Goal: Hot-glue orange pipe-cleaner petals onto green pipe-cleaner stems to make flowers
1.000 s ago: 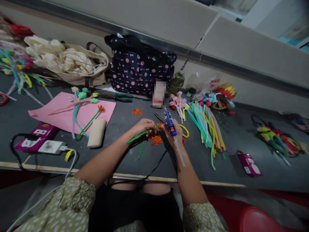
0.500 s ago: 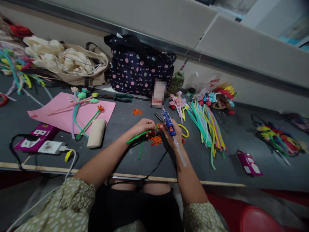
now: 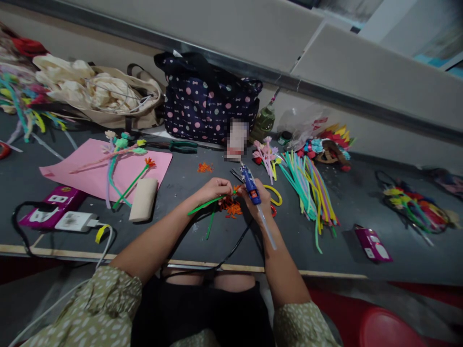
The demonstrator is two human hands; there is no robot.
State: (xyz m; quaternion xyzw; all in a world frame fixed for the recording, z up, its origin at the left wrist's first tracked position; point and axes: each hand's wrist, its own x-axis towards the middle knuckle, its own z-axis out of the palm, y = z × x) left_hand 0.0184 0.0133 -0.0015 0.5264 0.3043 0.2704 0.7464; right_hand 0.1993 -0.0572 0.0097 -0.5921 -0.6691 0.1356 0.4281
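Note:
Between the fingers of my left hand is a green pipe cleaner stem, its free end slanting down to the left. My right hand is closed around a blue glue gun whose nozzle tilts up and away; a clear glue stick sticks out of its back. The right fingertips meet the stem's orange-tipped end near my left fingers. Below them lies a pile of orange pipe cleaner bits. A second green stem rests on the table. Scissors with yellow handles are partly hidden behind my right hand.
Left are pink paper with pipe cleaner flowers, a beige roll and a purple power strip. A dark dotted bag stands behind. Bundled pipe cleaners lie right. A black cord runs near the table's front edge.
Both hands keep nearly the same pose, with the stem and glue gun still held. The whole view has shifted very slightly.

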